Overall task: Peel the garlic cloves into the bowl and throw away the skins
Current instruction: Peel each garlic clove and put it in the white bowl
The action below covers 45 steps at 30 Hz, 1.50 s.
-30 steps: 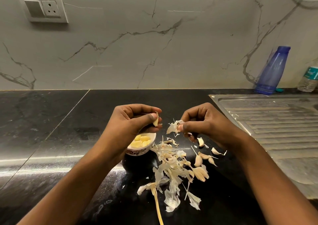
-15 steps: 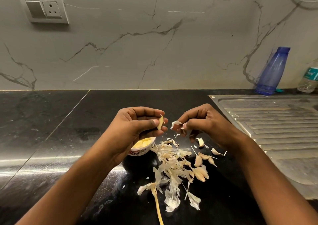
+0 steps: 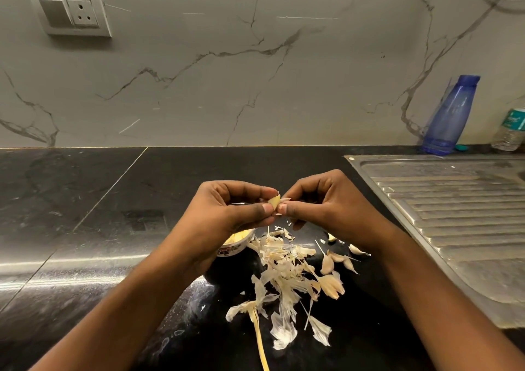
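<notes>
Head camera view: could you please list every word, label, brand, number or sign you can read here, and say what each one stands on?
Clear water bottle: its teal label carries white lettering, too blurred and small to read.
Blue bottle: no lettering visible.
Switch and socket plate: no lettering visible.
Bowl: only a flower pattern, no text.
So nothing can be read for certain.
</notes>
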Tool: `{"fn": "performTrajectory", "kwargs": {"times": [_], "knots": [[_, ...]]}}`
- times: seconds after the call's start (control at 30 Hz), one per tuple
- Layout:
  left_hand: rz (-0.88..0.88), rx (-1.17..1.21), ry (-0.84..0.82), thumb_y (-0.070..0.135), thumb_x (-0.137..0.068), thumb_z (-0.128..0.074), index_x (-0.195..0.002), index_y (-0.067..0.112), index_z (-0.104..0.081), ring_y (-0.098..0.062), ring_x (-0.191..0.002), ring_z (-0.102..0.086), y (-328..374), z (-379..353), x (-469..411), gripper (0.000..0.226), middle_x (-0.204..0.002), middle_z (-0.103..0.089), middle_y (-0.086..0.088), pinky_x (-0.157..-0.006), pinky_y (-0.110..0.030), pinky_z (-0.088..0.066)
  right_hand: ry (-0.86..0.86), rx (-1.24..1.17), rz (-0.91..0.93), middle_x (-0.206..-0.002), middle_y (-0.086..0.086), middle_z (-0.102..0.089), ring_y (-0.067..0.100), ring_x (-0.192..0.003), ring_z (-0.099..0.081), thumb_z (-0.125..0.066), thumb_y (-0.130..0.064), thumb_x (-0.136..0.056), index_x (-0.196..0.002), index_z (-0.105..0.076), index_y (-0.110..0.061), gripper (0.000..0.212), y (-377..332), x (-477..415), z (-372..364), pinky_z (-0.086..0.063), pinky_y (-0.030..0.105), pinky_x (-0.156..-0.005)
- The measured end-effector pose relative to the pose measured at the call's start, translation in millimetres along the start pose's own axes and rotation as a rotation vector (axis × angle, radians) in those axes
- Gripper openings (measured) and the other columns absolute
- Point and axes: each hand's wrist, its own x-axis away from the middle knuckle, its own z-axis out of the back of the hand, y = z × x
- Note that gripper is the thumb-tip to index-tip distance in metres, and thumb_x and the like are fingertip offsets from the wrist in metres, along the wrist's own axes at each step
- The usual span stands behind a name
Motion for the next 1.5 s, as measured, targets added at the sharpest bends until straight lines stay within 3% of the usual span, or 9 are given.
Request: {"fn": "performTrajectory", "kwargs": {"times": [0.27,0.57,0.7,0.93,1.07,1.5], "knots": [[-0.016,0.069,0.02,0.004,-0.072,-0.077,-0.109,0.0,-0.076,-0.032,-0.095,-0.079,2,0,0,0.037,-0.102,-0.08,-0.019,-0.081,-0.029,-0.065,0.189,-0.039,0.04,-0.081,0.006,-0.076,0.023,-0.072,-0.071,-0.079,-0.011,-0.092,-0.089,-0.081,-0.012,0.004,0,2,8,-0.063,0.032,-0.068],[-0.207,-0.223,0.133,0.003,-0.08,-0.085,-0.105,0.011,-0.079,-0.019,-0.087,-0.079,0,-5,1,0.028,-0.093,-0.081,-0.004,-0.077,-0.021,-0.061,0.038,-0.065,-0.024,-0.084,0.012,-0.077,0.025,-0.076,-0.074,-0.08,-0.025,-0.084,-0.096,-0.082,-0.005,0.023,-4,5,11,-0.064,0.033,-0.071],[-0.234,-0.257,0.135,0.003,-0.08,-0.085,-0.103,0.013,-0.08,-0.019,-0.087,-0.079,0,-6,2,0.025,-0.092,-0.081,-0.003,-0.077,-0.022,-0.062,0.04,-0.015,-0.031,-0.084,0.01,-0.078,0.023,-0.075,-0.074,-0.081,-0.013,-0.09,-0.096,-0.083,-0.006,0.009,-2,3,8,-0.063,0.031,-0.069],[-0.264,-0.272,0.108,0.003,-0.081,-0.084,-0.103,0.011,-0.079,-0.021,-0.089,-0.079,-1,-5,2,0.024,-0.093,-0.081,-0.004,-0.081,-0.027,-0.064,0.032,0.054,-0.006,-0.084,0.007,-0.077,0.018,-0.073,-0.074,-0.078,-0.009,-0.092,-0.097,-0.082,-0.007,0.006,-1,2,5,-0.061,0.027,-0.068],[-0.263,-0.279,0.118,0.003,-0.081,-0.085,-0.102,0.014,-0.08,-0.021,-0.088,-0.079,-2,-5,1,0.024,-0.092,-0.081,-0.003,-0.081,-0.028,-0.064,0.027,0.0,-0.015,-0.086,0.008,-0.078,0.025,-0.079,-0.075,-0.077,-0.009,-0.092,-0.099,-0.082,-0.007,0.008,-2,3,8,-0.064,0.034,-0.074],[-0.134,-0.191,0.006,0.001,-0.088,-0.077,-0.111,0.014,-0.078,-0.025,-0.094,-0.078,-5,-3,-1,0.027,-0.099,-0.08,-0.007,-0.084,-0.03,-0.063,-0.006,0.074,0.016,-0.088,0.005,-0.078,0.021,-0.078,-0.075,-0.079,-0.01,-0.091,-0.097,-0.08,-0.008,0.006,-2,2,5,-0.064,0.031,-0.072]]}}
